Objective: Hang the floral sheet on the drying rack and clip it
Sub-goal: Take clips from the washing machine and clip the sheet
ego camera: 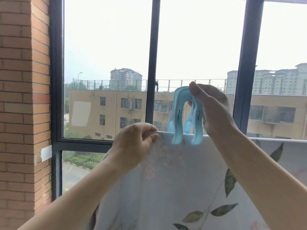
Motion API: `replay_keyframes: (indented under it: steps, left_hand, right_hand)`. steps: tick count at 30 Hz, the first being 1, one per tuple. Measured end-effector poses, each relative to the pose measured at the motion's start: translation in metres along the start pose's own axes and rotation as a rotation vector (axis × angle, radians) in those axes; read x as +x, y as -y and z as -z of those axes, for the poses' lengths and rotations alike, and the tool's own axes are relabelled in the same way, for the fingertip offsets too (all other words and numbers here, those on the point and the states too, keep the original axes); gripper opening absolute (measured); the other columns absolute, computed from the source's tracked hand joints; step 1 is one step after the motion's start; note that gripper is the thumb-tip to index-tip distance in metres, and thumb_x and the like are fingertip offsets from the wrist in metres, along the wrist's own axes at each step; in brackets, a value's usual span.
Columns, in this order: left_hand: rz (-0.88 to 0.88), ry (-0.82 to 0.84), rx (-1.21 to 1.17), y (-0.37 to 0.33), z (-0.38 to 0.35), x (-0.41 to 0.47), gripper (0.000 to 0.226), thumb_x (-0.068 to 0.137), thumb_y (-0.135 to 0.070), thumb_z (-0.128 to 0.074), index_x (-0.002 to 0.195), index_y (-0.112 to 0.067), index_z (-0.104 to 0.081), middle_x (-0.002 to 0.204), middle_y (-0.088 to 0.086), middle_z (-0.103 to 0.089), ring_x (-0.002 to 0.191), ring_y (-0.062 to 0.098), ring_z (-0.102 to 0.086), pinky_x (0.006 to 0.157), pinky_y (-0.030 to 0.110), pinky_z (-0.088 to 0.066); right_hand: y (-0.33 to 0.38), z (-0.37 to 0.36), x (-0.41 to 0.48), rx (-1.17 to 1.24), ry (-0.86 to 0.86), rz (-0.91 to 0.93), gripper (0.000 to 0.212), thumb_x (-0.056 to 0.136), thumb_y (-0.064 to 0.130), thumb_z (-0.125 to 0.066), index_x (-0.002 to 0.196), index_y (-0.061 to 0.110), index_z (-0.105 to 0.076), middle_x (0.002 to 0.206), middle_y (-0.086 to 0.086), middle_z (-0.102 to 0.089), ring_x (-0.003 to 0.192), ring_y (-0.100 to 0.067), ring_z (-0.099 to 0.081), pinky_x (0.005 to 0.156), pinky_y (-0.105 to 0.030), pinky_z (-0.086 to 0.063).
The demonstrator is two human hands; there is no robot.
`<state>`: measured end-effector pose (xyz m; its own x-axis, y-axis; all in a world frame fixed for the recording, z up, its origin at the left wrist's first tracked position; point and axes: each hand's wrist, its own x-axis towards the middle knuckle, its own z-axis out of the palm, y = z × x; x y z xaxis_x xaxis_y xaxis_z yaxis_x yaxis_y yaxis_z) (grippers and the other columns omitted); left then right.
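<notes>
Right hand [211, 110] squeezes blue clip [186, 117] over sheet [166, 180] on rail [274, 139], left hand [134, 145] pinching the edge; easing early risks a slack, slipping grip.

The sheet [191, 180] was hung over the bar [274, 139], in front of the window [152, 63]. The clip [186, 118] was set on the sheet's top edge, between the left hand [134, 145] and the right hand [211, 108]. A wall [23, 97] stood at the left.

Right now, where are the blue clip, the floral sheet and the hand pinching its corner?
blue clip [186, 120]: head view, its near arm.
floral sheet [174, 188]: head view, hanging front.
left hand [132, 146]: head view, back of hand.
</notes>
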<state>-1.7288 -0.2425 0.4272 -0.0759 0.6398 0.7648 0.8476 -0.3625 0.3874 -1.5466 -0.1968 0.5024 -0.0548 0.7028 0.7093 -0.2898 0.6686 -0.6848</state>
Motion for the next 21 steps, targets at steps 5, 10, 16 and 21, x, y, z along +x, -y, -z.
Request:
replay_keyframes:
  steps: [5,10,16,21]
  left_hand:
    - [0.007,0.007,0.01,0.002,0.0,0.003,0.01,0.087,-0.032,-0.063,0.094,-0.028,-0.07,0.086,-0.015,-0.069,0.084,0.007,-0.062,0.079,0.031,-0.051]
    - [0.01,0.013,0.008,0.003,-0.002,0.005,0.011,0.088,-0.033,-0.063,0.093,-0.027,-0.069,0.086,-0.014,-0.07,0.084,0.006,-0.063,0.079,0.031,-0.051]
    - [0.007,0.008,0.027,0.002,-0.003,0.003,0.013,0.088,-0.032,-0.063,0.096,-0.026,-0.07,0.088,-0.012,-0.07,0.086,0.01,-0.063,0.079,0.034,-0.052]
    - [0.018,-0.002,0.026,0.002,0.0,0.003,0.013,0.087,-0.032,-0.065,0.097,-0.026,-0.07,0.088,-0.011,-0.071,0.086,0.01,-0.063,0.08,0.033,-0.051]
  right_hand:
    - [-0.017,-0.001,-0.009,-0.013,-0.003,-0.084,0.012,0.083,0.022,-0.069,0.083,0.011,-0.066,0.071,0.001,-0.063,0.062,-0.007,-0.056,0.061,-0.014,-0.048]
    - [-0.019,0.004,-0.016,-0.008,-0.015,-0.037,0.012,0.078,0.023,-0.071,0.082,0.012,-0.068,0.07,0.002,-0.065,0.064,-0.008,-0.057,0.063,-0.015,-0.049]
    - [-0.019,0.008,-0.023,-0.01,0.054,0.051,0.032,0.068,0.03,-0.07,0.09,0.007,-0.066,0.073,-0.001,-0.063,0.065,-0.01,-0.056,0.064,-0.017,-0.048]
    - [-0.027,0.022,-0.026,-0.019,0.264,0.062,0.061,0.071,0.034,-0.074,0.12,0.003,-0.055,0.099,-0.008,-0.068,0.088,-0.012,-0.064,0.077,-0.019,-0.051]
